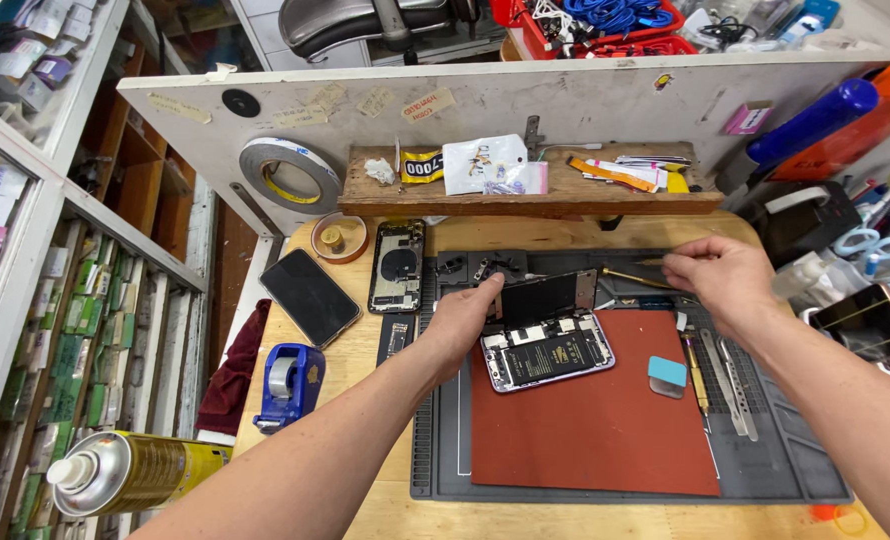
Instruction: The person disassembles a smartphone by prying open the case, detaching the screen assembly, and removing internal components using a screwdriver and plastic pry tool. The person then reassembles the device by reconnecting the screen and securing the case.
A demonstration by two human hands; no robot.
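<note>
An opened phone (550, 350) lies on a red mat (605, 420), its insides showing. Its dark screen panel (547, 295) is tilted up from the top edge. My left hand (465, 315) rests beside the phone's upper left corner, with fingertips on the edge of that screen panel. My right hand (715, 270) hovers to the right over the tool strip, its fingers pinched around the end of a thin brass-handled tool (633, 277).
A grey work mat (805, 470) lies under the red one, with tweezers (733, 372) and a blue pick (667, 372) at right. A dark phone (310, 297), a bare phone frame (398, 265), a tape dispenser (290, 380) and a spray can (130, 470) sit left. A wooden shelf (535, 195) stands behind.
</note>
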